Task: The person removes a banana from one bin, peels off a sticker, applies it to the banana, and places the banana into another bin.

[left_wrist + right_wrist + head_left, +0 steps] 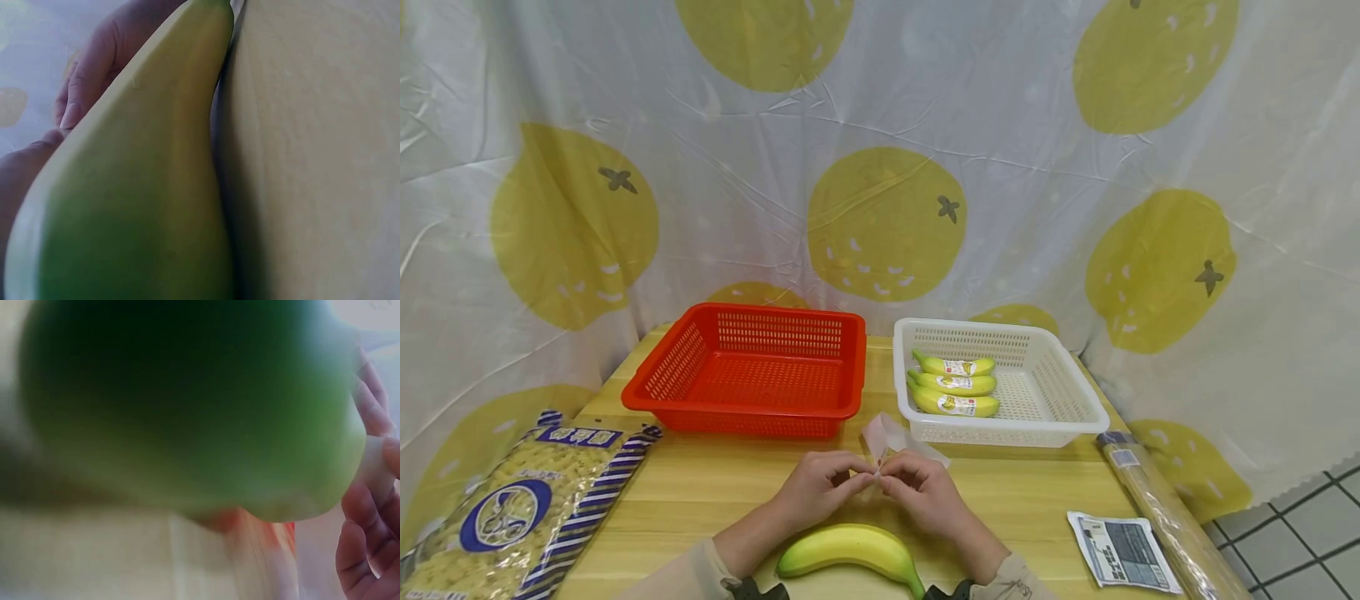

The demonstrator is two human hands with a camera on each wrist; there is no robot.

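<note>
Near the middle of the table, my left hand [820,487] and right hand [928,492] meet fingertip to fingertip. Between thumbs and index fingers they pinch a small whitish piece, and a thin white-pink sheet [917,442] lies just beyond the fingers. In the right wrist view a pale strip [377,462] shows between the fingers; I cannot tell whether it belongs to that sheet. A yellow-green banana [850,548] lies in front of me, between my forearms. Up close, the same banana [144,156] fills much of the left wrist view and partly hides the hands.
A red basket [745,412] stands at the back left. Beside it a white basket [1000,429] holds three labelled bananas [955,383]. A large pasta-like bag [512,517] lies left; a small white packet [1123,552] and a long wrapped bundle [1165,508] lie right.
</note>
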